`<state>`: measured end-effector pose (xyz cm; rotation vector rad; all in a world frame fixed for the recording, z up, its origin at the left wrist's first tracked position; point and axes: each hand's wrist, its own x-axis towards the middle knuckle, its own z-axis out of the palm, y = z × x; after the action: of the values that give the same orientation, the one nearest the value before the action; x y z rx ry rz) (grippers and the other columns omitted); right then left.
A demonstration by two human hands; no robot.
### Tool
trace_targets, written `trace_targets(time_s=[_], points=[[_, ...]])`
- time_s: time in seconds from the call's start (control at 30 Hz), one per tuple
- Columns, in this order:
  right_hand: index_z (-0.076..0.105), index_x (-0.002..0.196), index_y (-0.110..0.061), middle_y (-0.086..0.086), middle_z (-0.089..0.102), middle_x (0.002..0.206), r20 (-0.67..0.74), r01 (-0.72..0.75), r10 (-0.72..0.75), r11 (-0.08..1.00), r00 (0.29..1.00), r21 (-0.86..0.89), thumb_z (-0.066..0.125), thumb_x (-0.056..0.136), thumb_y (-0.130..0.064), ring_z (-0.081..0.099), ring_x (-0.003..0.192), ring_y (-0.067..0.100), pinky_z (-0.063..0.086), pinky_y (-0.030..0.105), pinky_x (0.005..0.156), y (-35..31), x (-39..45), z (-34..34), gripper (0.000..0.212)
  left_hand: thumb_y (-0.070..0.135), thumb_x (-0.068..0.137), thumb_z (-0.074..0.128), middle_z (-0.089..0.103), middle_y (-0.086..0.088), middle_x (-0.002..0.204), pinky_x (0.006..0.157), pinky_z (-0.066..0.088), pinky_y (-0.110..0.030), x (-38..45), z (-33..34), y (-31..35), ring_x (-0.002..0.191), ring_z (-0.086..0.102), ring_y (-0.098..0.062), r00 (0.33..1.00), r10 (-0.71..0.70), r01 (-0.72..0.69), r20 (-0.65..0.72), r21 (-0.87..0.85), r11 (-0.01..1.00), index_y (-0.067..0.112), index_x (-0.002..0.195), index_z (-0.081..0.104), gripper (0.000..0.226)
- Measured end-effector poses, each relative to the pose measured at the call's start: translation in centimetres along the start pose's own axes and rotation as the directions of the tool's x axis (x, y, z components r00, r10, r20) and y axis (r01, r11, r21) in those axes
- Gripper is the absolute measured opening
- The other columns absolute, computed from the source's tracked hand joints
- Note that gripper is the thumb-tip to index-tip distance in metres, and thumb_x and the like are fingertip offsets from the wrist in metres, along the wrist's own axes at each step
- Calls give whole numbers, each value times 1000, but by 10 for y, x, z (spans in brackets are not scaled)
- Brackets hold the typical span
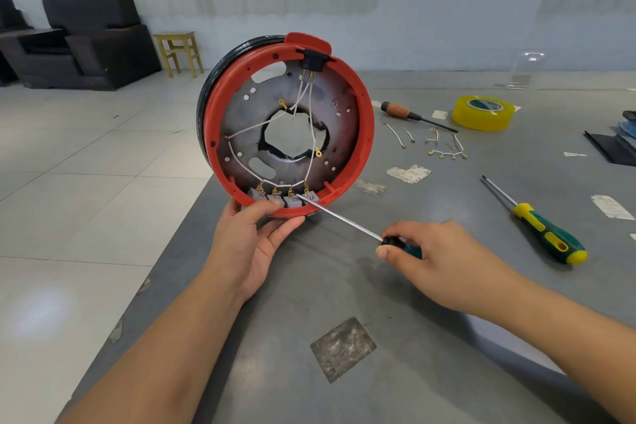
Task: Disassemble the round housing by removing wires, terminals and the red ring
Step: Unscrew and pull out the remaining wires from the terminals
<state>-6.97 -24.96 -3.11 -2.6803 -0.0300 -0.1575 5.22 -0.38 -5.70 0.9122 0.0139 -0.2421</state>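
The round housing (pixel 241 113) stands on edge at the table's left corner, its open side facing me, with the red ring (pixel 367 134) around its rim. White wires (pixel 311 134) run from a black socket (pixel 312 60) at the top down to several grey terminals (pixel 292 200) at the bottom. My left hand (pixel 256 234) grips the housing's lower rim, thumb on the terminals. My right hand (pixel 437 258) holds a screwdriver (pixel 339 218) by its handle; the tip touches a terminal.
On the grey table (pixel 344 337) to the right lie a green-yellow screwdriver (pixel 547 231), a brown-handled screwdriver (pixel 409 113), a yellow tape roll (pixel 483 112) and several loose removed wires (pixel 444 144). The table's left edge drops to a tiled floor with a stool (pixel 179 52).
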Motion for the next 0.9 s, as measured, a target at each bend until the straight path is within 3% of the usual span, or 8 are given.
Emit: trace_targets(time_s=[0.1, 0.17, 0.23, 0.33, 0.5, 0.67, 0.8, 0.9], points=[[68, 100, -37, -14, 68, 76, 70, -23, 21, 999, 997, 32, 54, 96, -57, 62, 70, 3, 51, 27, 64, 3, 6, -17, 24, -9, 92, 59, 74, -24, 118, 81, 64, -46, 1, -1, 0, 107, 73, -44, 1000, -7, 7, 18, 8, 1000, 4, 135, 54, 45], [69, 98, -37, -13, 68, 71, 155, -45, 30, 994, 987, 95, 56, 98, -54, 61, 55, 4, 49, 22, 57, 6, 10, -30, 21, -10, 92, 58, 74, -22, 120, 82, 64, -46, 2, -2, 0, 108, 73, -44, 999, -5, 4, 43, 30, 1000, 5, 134, 55, 45], [69, 96, -36, -2, 69, 65, 264, -94, 33, 971, 964, 221, 58, 99, -52, 56, 43, 11, 48, 23, 52, 9, 12, -41, 20, -11, 91, 58, 73, -22, 121, 83, 63, -46, 2, -3, 0, 108, 73, -44, 998, -7, 3, 69, 60, 998, 5, 133, 55, 44], [72, 96, -34, 4, 66, 63, 371, -180, 40, 919, 928, 350, 61, 98, -51, 50, 43, 18, 49, 28, 53, 15, 13, -53, 21, -11, 88, 61, 73, -21, 122, 84, 63, -47, 2, -4, -1, 110, 72, -44, 994, -18, 8, 112, 95, 995, 7, 131, 57, 46], [75, 100, -26, 10, 64, 67, 457, -268, 64, 877, 887, 399, 64, 97, -48, 50, 46, 22, 47, 29, 49, 20, 18, -59, 25, -11, 88, 63, 74, -20, 121, 82, 63, -45, 1, -4, -3, 108, 74, -42, 986, -18, -9, 163, 159, 987, 10, 126, 62, 44], [73, 98, -33, 8, 67, 68, 425, -244, 77, 903, 902, 355, 63, 95, -53, 50, 46, 22, 49, 33, 54, 18, 15, -58, 23, -8, 87, 65, 74, -21, 120, 80, 64, -43, -1, -2, -3, 105, 74, -43, 988, -17, -10, 151, 176, 984, 8, 124, 63, 40], [70, 94, -40, 3, 70, 68, 350, -178, 79, 949, 933, 262, 58, 98, -54, 54, 43, 15, 49, 27, 47, 12, 11, -56, 18, -9, 90, 65, 74, -23, 118, 77, 64, -41, -1, -1, -3, 103, 75, -42, 994, -23, 5, 109, 164, 986, 10, 115, 66, 31], [68, 96, -38, 2, 70, 68, 319, -135, 68, 972, 945, 191, 56, 99, -52, 57, 44, 13, 54, 27, 51, 8, 9, -55, 19, -9, 91, 65, 74, -24, 118, 77, 64, -41, -2, 0, -2, 104, 75, -43, 994, -29, 12, 101, 164, 986, 9, 118, 65, 32]])
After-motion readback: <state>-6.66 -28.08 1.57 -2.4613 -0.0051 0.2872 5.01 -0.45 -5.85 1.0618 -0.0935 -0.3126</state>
